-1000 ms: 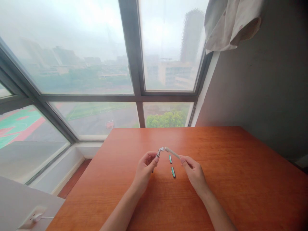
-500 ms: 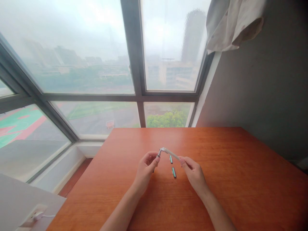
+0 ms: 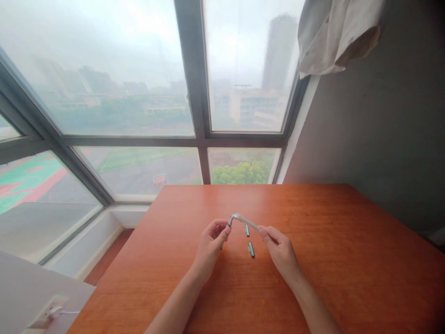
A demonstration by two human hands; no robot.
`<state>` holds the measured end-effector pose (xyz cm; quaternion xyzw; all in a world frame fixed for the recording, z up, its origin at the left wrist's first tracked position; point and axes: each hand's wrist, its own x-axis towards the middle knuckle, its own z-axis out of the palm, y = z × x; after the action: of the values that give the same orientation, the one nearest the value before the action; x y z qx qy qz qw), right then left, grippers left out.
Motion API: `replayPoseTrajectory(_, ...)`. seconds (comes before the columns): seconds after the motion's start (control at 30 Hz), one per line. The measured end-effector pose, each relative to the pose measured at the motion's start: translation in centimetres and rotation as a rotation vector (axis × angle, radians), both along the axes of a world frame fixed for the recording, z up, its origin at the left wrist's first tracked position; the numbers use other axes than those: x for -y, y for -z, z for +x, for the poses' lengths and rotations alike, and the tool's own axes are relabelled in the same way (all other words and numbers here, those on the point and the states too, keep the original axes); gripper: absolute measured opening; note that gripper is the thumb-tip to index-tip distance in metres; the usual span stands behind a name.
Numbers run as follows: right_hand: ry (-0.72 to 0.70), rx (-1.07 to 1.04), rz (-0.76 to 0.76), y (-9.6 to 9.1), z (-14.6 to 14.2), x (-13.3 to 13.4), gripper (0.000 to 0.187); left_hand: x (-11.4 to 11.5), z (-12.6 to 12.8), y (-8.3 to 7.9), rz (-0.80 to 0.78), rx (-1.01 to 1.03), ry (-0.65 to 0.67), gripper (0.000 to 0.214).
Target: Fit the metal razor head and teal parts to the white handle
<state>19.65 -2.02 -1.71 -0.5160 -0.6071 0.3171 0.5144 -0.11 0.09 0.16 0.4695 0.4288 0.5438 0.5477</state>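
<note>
Two bare hands meet over a wooden table point(image 3: 333, 278) in the head view, both well in from its far edge and between its left and right edges. The left hand point(image 3: 210, 237) pinches a silver razor handle point(image 3: 231, 221) between thumb and curled fingers, its bent metal neck rising toward the far edge and a dark lower end showing beneath the hand. The right hand point(image 3: 278, 243) grips a slender pale stick point(image 3: 249, 223) near its end, thumb against fingers; the stick slants up and leftward until its tip meets the top of the razor handle, though the join is too small to tell whether they press together or merely overlap. Between the hands, on the tabletop, lie two green-and-dark razor cartridges: the farther cartridge point(image 3: 247, 230) just below the stick, the nearer cartridge point(image 3: 251, 249) a little closer to the person, the two near each other but apart, their lengths running roughly toward the far edge. Beyond that far edge stands a grey window frame point(image 3: 139, 142), with a leafy treetop point(image 3: 241, 173) outside the lower pane and a green-and-red sports court point(image 3: 29, 176) off beyond the left edge. A pale cloth point(image 3: 337, 37) hangs above the far right corner, beside a grey wall point(image 3: 375, 130). Low beside the left edge, a white plug point(image 3: 54, 312) sits in a wall socket.
</note>
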Motion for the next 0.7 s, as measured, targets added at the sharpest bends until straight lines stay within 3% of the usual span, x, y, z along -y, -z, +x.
replayPoseTrajectory(0.7, -0.025, -0.046, -0.021, 0.06, -0.15, -0.01, 0.033, 0.05, 0.03, -0.11, -0.008, -0.004, 0.018, 0.026)
